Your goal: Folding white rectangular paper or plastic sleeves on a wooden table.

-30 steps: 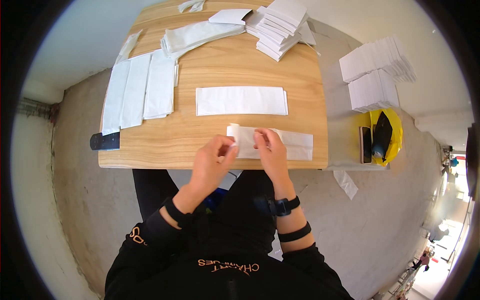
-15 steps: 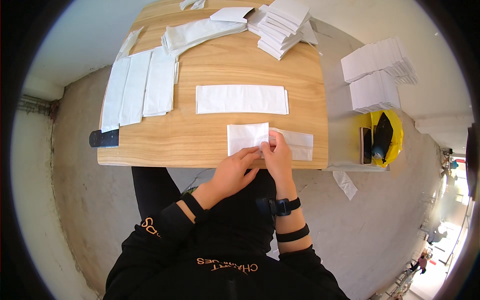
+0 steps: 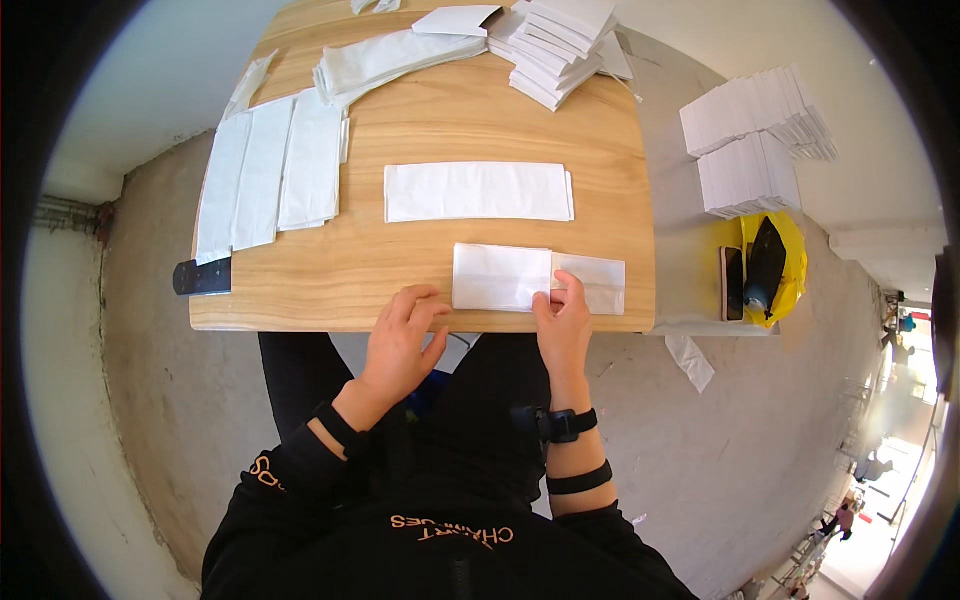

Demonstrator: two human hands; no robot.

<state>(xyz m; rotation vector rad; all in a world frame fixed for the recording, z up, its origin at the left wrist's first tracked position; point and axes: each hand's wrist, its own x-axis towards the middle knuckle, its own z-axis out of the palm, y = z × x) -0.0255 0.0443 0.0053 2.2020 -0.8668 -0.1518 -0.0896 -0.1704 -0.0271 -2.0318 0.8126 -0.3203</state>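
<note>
A flat white rectangular piece (image 3: 502, 277), like a folded paper or envelope, lies at the table's near edge. From its right side sticks out a thinner, slightly see-through white strip (image 3: 590, 284); whether that strip is under it or part of it I cannot tell. My right hand (image 3: 563, 322) pinches the lower right corner of the white rectangular piece, thumb on top. Off its left side, my left hand (image 3: 400, 345) hovers at the table edge with fingers apart and nothing in them. Farther in lies a small stack of long white paper strips (image 3: 478, 191).
More flat white strips (image 3: 262, 175) lie at the left, others (image 3: 395, 65) at the back. White folded packets (image 3: 560, 50) are piled back right. A grey side surface bears packet stacks (image 3: 750, 170), a phone (image 3: 733, 283) and a yellow bag (image 3: 790, 265). A dark device (image 3: 203, 277) juts out left.
My left hand has let go of the white piece and drawn back to the left. The piece now lies flatter and extends farther right; my right hand has shifted to its lower right corner.
</note>
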